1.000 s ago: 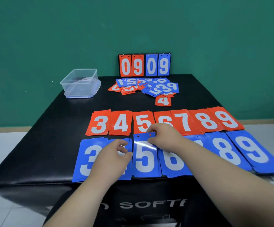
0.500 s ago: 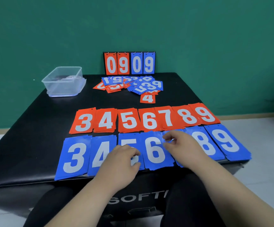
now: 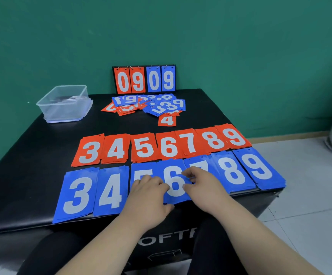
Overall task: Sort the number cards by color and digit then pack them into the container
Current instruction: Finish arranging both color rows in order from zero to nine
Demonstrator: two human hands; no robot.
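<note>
Blue 6 pile (image 3: 174, 183), front row, is being squared now that the 5s have been left. Its right edge is being pinched by the right hand (image 3: 203, 185); the left hand (image 3: 147, 195) is curled alongside, its hold unclear. The container (image 3: 61, 109) is being kept waiting.

**Blue 6 stack (image 3: 174, 182) held at both edges**

On the black surface (image 3: 32, 155), the left hand (image 3: 149, 195) lies over the blue 5 (image 3: 140, 170), its bent fingers (image 3: 161, 183) gripping the stack's left edge; the right hand (image 3: 204, 187) pinches its right edge
</note>
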